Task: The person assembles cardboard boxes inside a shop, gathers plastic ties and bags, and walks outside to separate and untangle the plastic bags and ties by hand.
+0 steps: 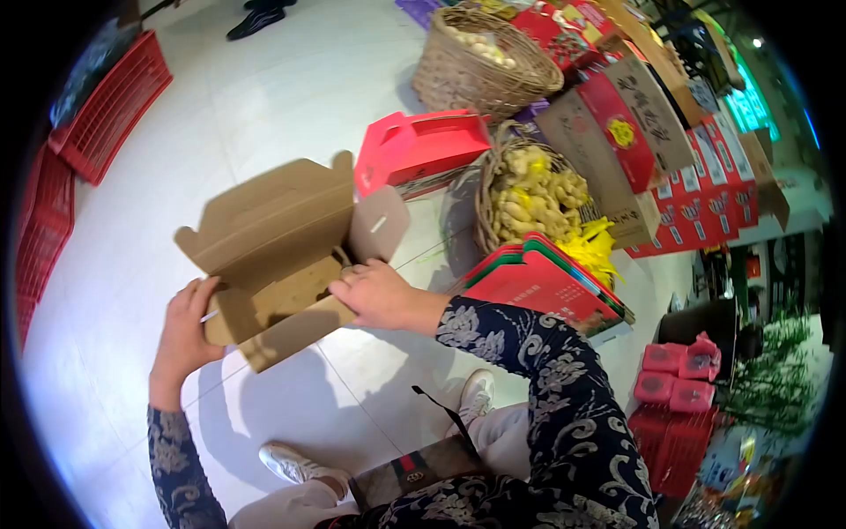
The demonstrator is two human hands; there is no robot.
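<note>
A brown cardboard box [304,331] with its lid and side flaps raised is held above the tiled floor in front of me. My left hand [187,328] grips its left end, with the fingers over the upper edge near a slotted tab. At the near right corner, my right hand [381,295] is closed over the rim, its fingertips reaching inside. Some of those fingertips are hidden by the wall. Beyond the box stands a red carton with a carry handle [423,150]. To the right is a stack of flat red and green folded cartons [529,286].
A wicker basket of ginger [533,198] and a larger wicker basket [458,84] stand on the right. Printed cardboard boxes [608,132] are piled behind them. Red plastic crates [115,106] line the left side. A person's dark shoe [256,24] shows at the top.
</note>
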